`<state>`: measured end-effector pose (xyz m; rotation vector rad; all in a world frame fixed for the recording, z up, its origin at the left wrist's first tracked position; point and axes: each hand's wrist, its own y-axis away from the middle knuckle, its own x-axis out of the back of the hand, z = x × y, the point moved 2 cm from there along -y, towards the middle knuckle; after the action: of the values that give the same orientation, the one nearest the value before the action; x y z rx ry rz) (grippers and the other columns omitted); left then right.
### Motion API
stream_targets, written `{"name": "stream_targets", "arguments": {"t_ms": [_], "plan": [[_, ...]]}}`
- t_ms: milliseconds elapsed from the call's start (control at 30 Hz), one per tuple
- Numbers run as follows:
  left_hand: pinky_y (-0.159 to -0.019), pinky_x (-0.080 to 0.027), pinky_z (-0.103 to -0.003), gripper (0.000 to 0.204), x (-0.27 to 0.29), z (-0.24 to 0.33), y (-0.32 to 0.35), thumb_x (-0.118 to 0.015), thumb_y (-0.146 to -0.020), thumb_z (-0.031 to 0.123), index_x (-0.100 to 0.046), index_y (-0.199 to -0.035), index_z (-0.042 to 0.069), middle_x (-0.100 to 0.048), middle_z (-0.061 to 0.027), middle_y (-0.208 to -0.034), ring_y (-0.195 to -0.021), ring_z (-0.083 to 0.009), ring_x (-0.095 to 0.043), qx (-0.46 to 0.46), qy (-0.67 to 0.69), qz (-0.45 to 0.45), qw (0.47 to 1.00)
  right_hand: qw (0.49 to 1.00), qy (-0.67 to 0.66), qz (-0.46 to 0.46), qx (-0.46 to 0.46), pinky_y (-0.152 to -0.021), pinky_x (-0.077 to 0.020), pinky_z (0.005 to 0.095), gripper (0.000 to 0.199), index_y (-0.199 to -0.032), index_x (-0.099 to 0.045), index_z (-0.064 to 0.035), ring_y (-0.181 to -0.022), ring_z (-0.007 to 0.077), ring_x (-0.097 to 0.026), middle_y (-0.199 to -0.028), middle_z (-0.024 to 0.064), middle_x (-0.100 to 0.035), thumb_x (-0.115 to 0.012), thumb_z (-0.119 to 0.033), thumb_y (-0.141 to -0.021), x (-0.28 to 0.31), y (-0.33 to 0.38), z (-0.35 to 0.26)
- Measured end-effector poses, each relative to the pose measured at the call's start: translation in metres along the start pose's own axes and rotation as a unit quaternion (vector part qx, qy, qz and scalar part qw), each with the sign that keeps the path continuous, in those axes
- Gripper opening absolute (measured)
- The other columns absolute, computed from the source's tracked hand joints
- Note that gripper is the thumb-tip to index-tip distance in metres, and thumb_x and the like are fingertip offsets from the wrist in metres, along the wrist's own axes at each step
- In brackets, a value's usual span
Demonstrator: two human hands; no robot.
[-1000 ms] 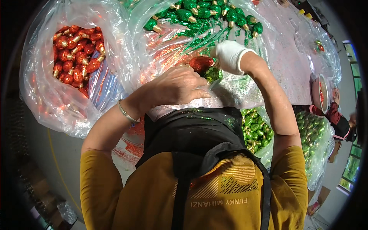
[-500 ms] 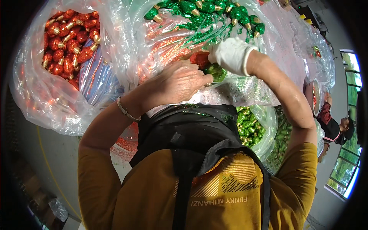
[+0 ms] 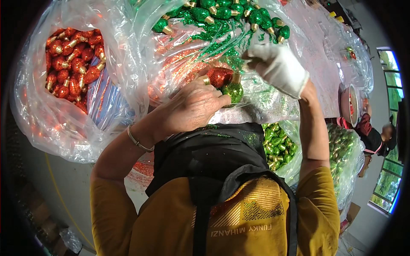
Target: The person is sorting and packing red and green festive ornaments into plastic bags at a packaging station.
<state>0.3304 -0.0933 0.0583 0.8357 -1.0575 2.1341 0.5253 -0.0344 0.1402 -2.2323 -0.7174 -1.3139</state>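
My bare left hand point(image 3: 194, 104) is closed around a small cluster of bulb-shaped ornaments. A red glitter bulb point(image 3: 220, 77) with gold caps beside it, and a lighter green bulb point(image 3: 234, 92), show past its fingers. To the right, my right hand point(image 3: 279, 68), in a white glove, is raised apart from them. Its fingers are curled in; whatever they hold, if anything, is hidden. Under both hands lies clear plastic sheeting point(image 3: 175, 55) dusted with red and green glitter. Several dark green glitter bulbs point(image 3: 224, 13) with gold caps rest at its far side.
A clear plastic bag point(image 3: 34, 115) of red glitter bulbs point(image 3: 64, 64) stands at left. Bags of green bulbs point(image 3: 277, 143) sit below the table edge, right of my apron point(image 3: 200, 158). A bowl point(image 3: 349, 104) and another person point(image 3: 376, 136) are at far right.
My right hand has drawn away from the red bulb, up and to the right. My left hand keeps its hold, and more of the red bulb and the gold caps shows.
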Motion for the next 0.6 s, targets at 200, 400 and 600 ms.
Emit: {"name": "stream_targets", "arguments": {"t_ms": [200,400,600], "plan": [[-0.071,-0.042,-0.040,0.018,0.004,0.007,-0.006,-0.059,-0.067,0.004,-0.056,-0.085,0.005,-0.054,-0.0069,-0.080,-0.078,-0.0233,-0.056,0.006,-0.027,-0.040,0.999,0.983,-0.031,-0.028,-0.179,-0.063,-0.0501,0.0322,0.010,-0.089,-0.065,0.0008,-0.069,0.0204,-0.063,-0.077,0.0153,-0.064,-0.062,0.000,-0.079,0.009,0.019,0.008],[-0.082,-0.042,-0.037,0.030,-0.003,0.003,-0.001,-0.059,-0.074,0.008,-0.057,-0.103,0.003,-0.057,-0.0095,-0.106,-0.094,-0.0244,-0.056,0.033,-0.015,-0.089,0.995,0.974,0.047,-0.013,-0.220,-0.063,-0.0491,0.0328,0.009,-0.087,-0.066,-0.0004,-0.069,0.0237,-0.062,-0.077,0.0145,-0.062,-0.064,-0.005,-0.079,0.006,0.032,0.003],[-0.080,-0.044,-0.038,0.038,-0.019,-0.004,0.001,-0.061,-0.075,0.009,-0.057,-0.112,0.001,-0.056,-0.0129,-0.117,-0.095,-0.0281,-0.056,-0.026,-0.029,-0.027,0.999,0.986,0.134,0.012,-0.103,-0.063,-0.0499,0.0404,0.012,-0.081,-0.068,-0.0045,-0.070,0.0336,-0.064,-0.075,0.0160,-0.064,-0.058,-0.011,-0.081,-0.013,0.031,-0.009]]}}
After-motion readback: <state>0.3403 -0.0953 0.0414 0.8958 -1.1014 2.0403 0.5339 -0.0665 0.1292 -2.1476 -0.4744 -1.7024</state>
